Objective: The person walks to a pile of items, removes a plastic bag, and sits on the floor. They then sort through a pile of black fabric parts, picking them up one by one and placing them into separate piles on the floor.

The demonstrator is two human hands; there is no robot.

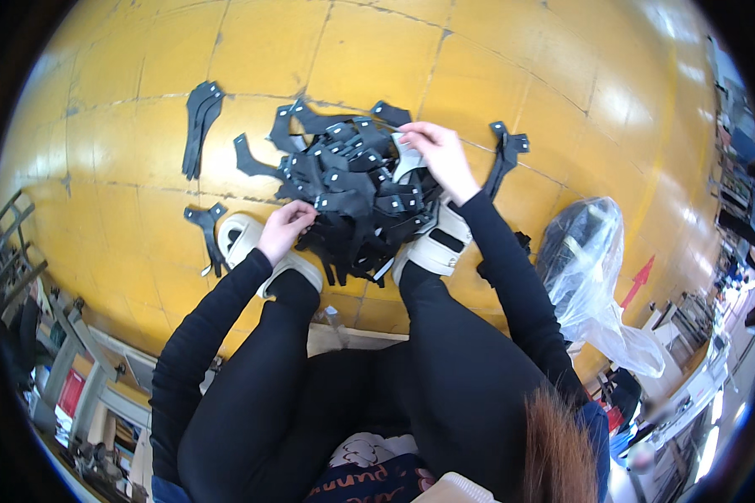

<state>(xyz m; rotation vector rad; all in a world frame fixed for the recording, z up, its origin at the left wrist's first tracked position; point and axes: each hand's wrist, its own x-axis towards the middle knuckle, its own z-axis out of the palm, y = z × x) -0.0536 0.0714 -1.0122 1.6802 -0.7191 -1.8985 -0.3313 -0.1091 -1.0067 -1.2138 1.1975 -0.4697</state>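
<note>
A heap of black cut fabric pieces (344, 189), many with small white stickers, lies on the floor between my feet. At the heap's far right side, my right hand (443, 161) pinches a light grey curved piece (406, 161) that stands out from the black ones. My left hand (285, 230) is at the heap's near left edge with its fingers drawn together beside a black piece; what they grip, if anything, is too small to make out. Parts of the heap under both hands are hidden.
Separate black pieces lie at the far left (201, 126), near left (206, 230) and right (506, 155). A clear plastic bag (587, 260) with dark contents sits to the right. My cream shoes (432, 251) flank the heap on the yellow floor (377, 59). Metal frames (67, 327) stand left.
</note>
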